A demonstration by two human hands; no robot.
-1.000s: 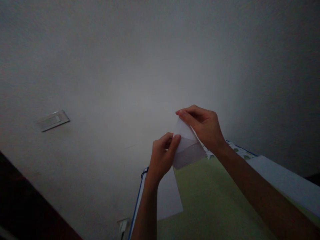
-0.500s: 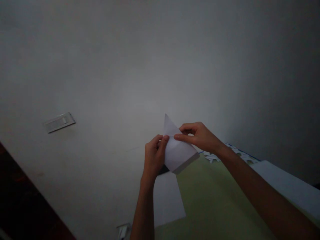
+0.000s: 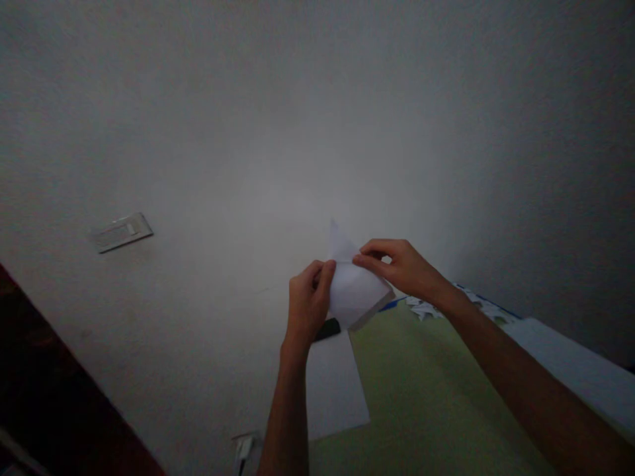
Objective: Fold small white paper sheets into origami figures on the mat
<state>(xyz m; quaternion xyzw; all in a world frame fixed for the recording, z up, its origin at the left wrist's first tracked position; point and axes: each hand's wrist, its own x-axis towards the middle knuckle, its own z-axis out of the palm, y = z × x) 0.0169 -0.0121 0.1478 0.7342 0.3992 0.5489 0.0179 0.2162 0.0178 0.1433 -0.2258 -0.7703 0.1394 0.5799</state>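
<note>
A folded sheet of white paper [image 3: 358,291] is held up in the air between my two hands. Its top narrows to a point, and a crease runs across it just below that tip. My left hand [image 3: 310,297] pinches the left edge at the crease, thumb in front. On the other side, my right hand [image 3: 391,264] grips the right edge at the same height between thumb and fingers. The fingertips behind the paper are hidden.
Below lies a green tabletop [image 3: 417,390] with a white sheet [image 3: 335,390] on its left and a dark object [image 3: 327,329] behind that. Folded paper pieces [image 3: 424,308] and a white stack [image 3: 570,360] are at right. A plug [image 3: 244,449] and switch plate [image 3: 123,233] are on the wall.
My right hand has shifted slightly right along the paper's edge, and the crease below the tip looks sharper. Both hands still hold the paper; the view has moved a little.
</note>
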